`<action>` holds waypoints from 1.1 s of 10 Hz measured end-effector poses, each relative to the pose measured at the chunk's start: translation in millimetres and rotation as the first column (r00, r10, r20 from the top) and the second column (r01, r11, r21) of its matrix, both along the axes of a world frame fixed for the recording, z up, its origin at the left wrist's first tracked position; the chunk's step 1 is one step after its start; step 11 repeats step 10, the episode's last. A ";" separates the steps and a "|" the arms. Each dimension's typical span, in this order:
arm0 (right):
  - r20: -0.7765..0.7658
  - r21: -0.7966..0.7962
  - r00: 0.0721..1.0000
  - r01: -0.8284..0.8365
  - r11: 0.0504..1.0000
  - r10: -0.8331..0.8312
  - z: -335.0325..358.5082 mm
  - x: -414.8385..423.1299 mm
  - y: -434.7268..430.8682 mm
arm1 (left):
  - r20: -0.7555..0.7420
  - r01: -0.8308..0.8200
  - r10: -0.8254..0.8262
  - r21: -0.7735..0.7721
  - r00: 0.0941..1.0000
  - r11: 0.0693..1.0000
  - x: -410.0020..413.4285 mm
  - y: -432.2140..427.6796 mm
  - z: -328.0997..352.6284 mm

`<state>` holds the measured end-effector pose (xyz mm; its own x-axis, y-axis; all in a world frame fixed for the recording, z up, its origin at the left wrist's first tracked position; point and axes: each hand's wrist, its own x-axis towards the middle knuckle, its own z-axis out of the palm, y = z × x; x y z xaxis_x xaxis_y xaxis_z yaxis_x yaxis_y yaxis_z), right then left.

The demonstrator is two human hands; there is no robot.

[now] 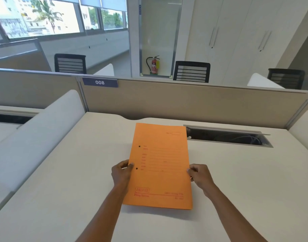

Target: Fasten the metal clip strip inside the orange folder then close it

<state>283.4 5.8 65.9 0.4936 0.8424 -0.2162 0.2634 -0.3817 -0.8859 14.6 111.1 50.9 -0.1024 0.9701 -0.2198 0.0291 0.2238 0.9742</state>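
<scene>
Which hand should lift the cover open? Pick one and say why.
Probably right. The right hand pinches the orange folder at its free edge; the left hand sits at the punched spine side, suited to steadying.

1. Number plate [100,82] on the desk partition [184,100]: dark blue, bore white "008".
2. Orange folder [160,165], front cover: carried red print of form lines, a boxed logo and a line beneath it, all too blurred to be read.

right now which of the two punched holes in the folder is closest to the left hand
The lower hole, just right of the left hand's fingertips on the orange folder's left edge. The upper hole sits farther up that edge, away from the hands.
</scene>
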 end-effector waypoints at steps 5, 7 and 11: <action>0.246 -0.051 0.965 0.103 0.993 -0.087 -26.8 -35.6 113.9 | -0.373 -0.020 0.034 0.041 0.927 0.999 -3.6 108.9 -30.1; 0.335 -0.113 0.941 0.096 0.989 -0.053 -35.7 -37.5 128.4 | -0.511 0.041 0.013 0.093 0.860 0.995 -2.7 120.5 -43.0; 0.430 -0.228 0.903 0.123 0.966 -0.013 -41.3 -36.6 132.4 | -0.756 0.087 -0.017 0.052 0.655 0.995 2.8 115.2 -41.1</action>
